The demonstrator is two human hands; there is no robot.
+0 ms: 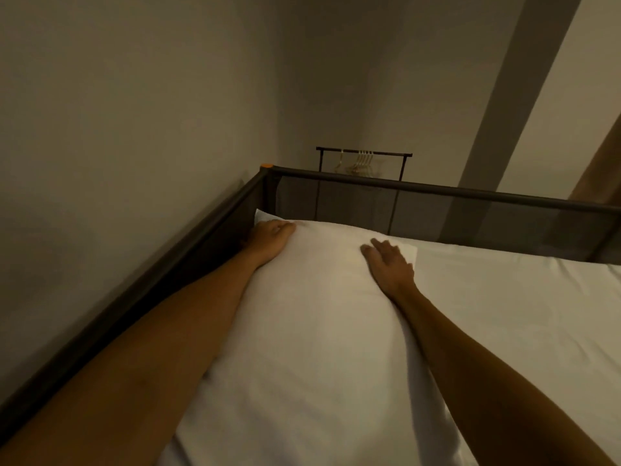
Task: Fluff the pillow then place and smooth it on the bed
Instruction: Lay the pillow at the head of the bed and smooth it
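Note:
A white pillow point(312, 317) lies lengthwise on the bed, its far end near the corner of the frame. My left hand point(270, 238) rests flat on the pillow's far left corner, fingers spread, beside the dark side rail. My right hand point(389, 264) lies palm down on the far right part of the pillow, fingers apart. Both forearms stretch along the pillow's two sides. The white sheet of the bed point(521, 314) spreads to the right of the pillow.
A dark metal rail with mesh panels point(437, 193) runs round the bed's far end and left side, topped by an orange cap point(267, 165) at the corner. The wall stands close on the left. Behind the rail is a clothes rack with hangers point(363, 159).

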